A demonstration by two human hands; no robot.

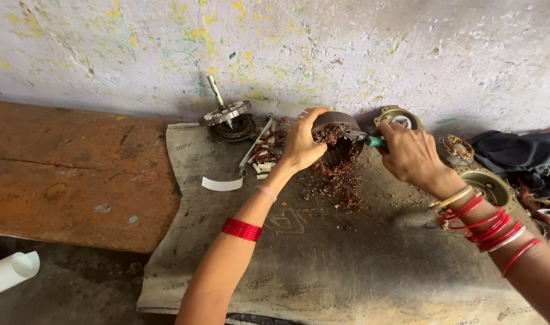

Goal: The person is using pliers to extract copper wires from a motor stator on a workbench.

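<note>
My left hand (303,141) grips a round dark motor stator (338,123), holding it tilted up off a grey sackcloth mat (323,259). Tangled reddish copper wire fills its middle. My right hand (410,153) is closed on a green-handled tool (371,141) whose metal tip pokes into the wire at the stator's side. A pile of cut copper wire scraps (338,180) lies on the mat right under the stator. Red bangles sit on both my wrists.
A rotor with a shaft (227,114) stands at the back left by the wall. Paper strips (222,184), small insulation bits (264,157), metal motor covers (494,186) and dark cloth (521,156) lie around. An orange bench (76,168) lies left, a white roll (10,272) below.
</note>
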